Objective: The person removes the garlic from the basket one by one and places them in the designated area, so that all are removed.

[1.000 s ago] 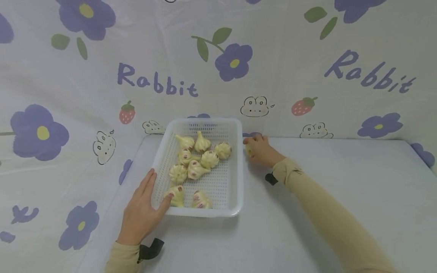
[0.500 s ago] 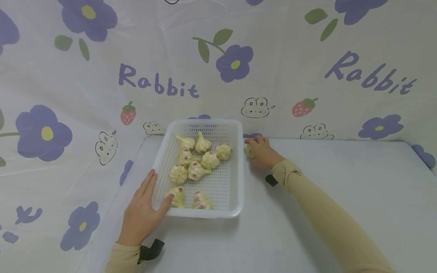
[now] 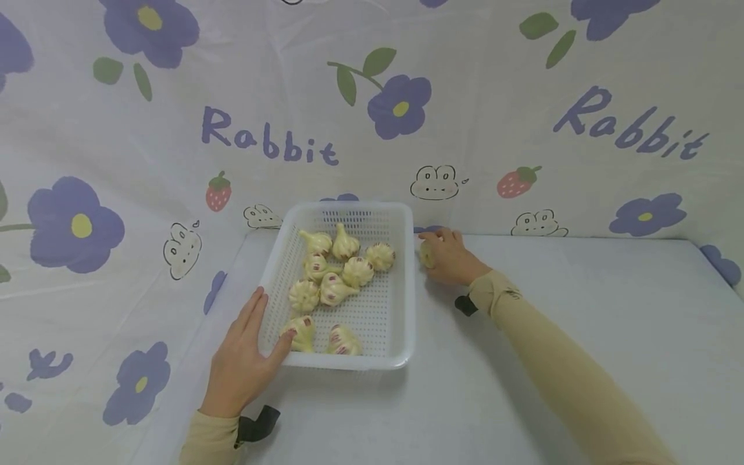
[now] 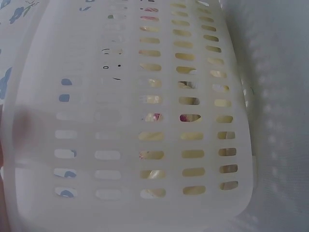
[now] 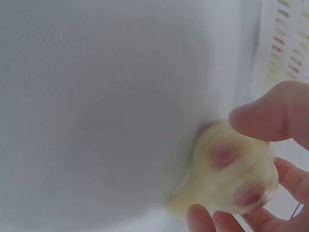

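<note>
white tabletop [image 3: 569, 336]: one garlic bulb [image 5: 231, 166], clasped in your right hand [image 3: 458, 261] just right of the basket [image 3: 408, 290], stem pointing away from it; your left hand [image 3: 237, 365], straight-fingered at the basket's rim, farther off.

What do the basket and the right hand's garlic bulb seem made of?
Basket: likely molded plastic, white and smooth, from its regular slots and translucent look. Garlic bulb: real garlic or plastic or foam imitation; its pale, purple-patched surface seems smooth, but blur leaves material and finish open.
</note>
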The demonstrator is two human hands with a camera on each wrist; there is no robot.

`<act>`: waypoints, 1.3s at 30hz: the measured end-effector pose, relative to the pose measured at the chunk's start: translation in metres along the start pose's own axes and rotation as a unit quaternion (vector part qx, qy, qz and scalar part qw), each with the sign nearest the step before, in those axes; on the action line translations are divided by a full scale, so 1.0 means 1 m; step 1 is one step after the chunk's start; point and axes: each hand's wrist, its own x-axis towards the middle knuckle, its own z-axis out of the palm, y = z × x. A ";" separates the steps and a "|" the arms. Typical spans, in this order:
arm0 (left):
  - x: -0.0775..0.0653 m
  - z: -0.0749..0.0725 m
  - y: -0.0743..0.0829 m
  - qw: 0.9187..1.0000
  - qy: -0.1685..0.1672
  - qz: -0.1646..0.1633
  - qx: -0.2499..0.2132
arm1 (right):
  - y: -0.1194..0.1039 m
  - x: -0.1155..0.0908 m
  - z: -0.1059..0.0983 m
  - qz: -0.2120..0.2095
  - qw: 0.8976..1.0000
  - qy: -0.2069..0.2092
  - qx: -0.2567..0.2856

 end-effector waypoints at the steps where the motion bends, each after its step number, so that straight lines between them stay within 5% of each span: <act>1: 0.000 0.000 0.000 1.000 -0.001 -0.001 0.000 | 0.000 -0.001 -0.001 0.005 1.000 -0.001 0.000; 28: 0.001 0.001 -0.002 1.000 0.025 0.016 -0.005 | -0.016 -0.029 -0.049 -0.026 0.999 0.037 0.017; 39: 0.002 0.000 -0.002 0.999 0.022 0.022 -0.013 | -0.060 -0.045 -0.063 -0.123 0.990 0.070 -0.014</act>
